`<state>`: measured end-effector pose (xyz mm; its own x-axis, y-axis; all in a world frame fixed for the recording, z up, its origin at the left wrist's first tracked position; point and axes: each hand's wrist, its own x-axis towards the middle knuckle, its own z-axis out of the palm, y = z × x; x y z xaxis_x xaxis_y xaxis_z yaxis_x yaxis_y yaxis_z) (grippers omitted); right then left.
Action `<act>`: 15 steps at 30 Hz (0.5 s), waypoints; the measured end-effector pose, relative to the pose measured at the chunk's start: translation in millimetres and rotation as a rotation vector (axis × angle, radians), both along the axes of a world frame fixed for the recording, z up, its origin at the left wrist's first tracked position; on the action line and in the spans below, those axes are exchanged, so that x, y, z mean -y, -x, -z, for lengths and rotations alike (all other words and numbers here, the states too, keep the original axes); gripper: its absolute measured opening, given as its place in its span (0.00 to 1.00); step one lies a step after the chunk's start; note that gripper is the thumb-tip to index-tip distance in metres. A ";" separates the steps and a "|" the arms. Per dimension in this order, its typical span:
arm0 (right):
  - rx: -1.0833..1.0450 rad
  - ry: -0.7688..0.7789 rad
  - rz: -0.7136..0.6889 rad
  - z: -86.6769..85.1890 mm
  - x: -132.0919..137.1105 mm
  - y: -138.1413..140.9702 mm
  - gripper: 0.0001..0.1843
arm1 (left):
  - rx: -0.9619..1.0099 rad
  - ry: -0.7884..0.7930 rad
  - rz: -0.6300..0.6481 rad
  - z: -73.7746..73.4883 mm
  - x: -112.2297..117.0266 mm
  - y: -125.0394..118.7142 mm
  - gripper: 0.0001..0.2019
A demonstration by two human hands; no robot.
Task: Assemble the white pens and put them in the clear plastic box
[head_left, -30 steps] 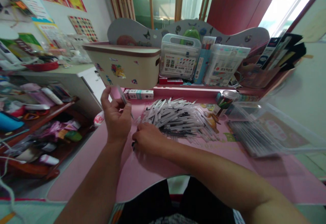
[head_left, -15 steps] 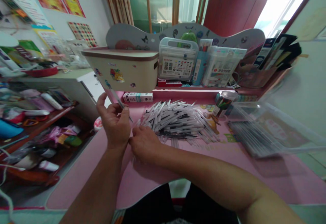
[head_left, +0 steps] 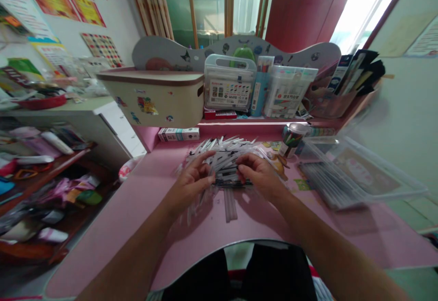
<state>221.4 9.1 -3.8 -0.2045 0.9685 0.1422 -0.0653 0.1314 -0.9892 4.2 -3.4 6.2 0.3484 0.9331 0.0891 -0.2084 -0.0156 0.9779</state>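
The pen tubes [head_left: 231, 206] look like translucent plastic from here, the worktop [head_left: 133, 219] smooth, the can [head_left: 297, 130] shiny metal, the lidded bin [head_left: 181, 102] matt plastic.

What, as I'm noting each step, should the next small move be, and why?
Perhaps use the right hand to single one out of the pile of pen-like sticks: that hand is right at the pile, and many sticks lie crossed, so several could lift together.

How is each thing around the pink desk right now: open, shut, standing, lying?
White sticks, heaped loosely
Left hand, half curled by the heap; grip unclear
Right hand, bent by the heap; grip unclear
Clear tubes, lying side by side
Cream bin, covered
Handled case, upright, shut
Blue pencil tube, standing
White box, lying down
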 end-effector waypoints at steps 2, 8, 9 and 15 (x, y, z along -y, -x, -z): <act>-0.097 0.024 0.041 5.7 -1.8 -0.7 0.08 | -0.019 0.061 0.102 4.4 1.1 -1.2 0.29; -0.171 0.058 0.040 14.5 -3.6 0.3 0.10 | -0.109 0.116 0.242 16.1 2.8 -2.8 0.22; -0.190 0.069 0.031 15.2 -3.4 0.2 0.10 | -0.124 0.106 0.247 17.5 2.6 -2.6 0.22; -0.249 0.111 -0.059 14.4 0.5 -0.3 0.12 | -0.183 0.034 0.259 21.8 1.0 -1.1 0.21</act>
<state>221.7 8.7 -18.2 -0.2329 0.9684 0.0887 -0.3122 0.0119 -0.9499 5.4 -4.3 -15.5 0.5824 0.8124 -0.0263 -0.0221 0.0483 0.9986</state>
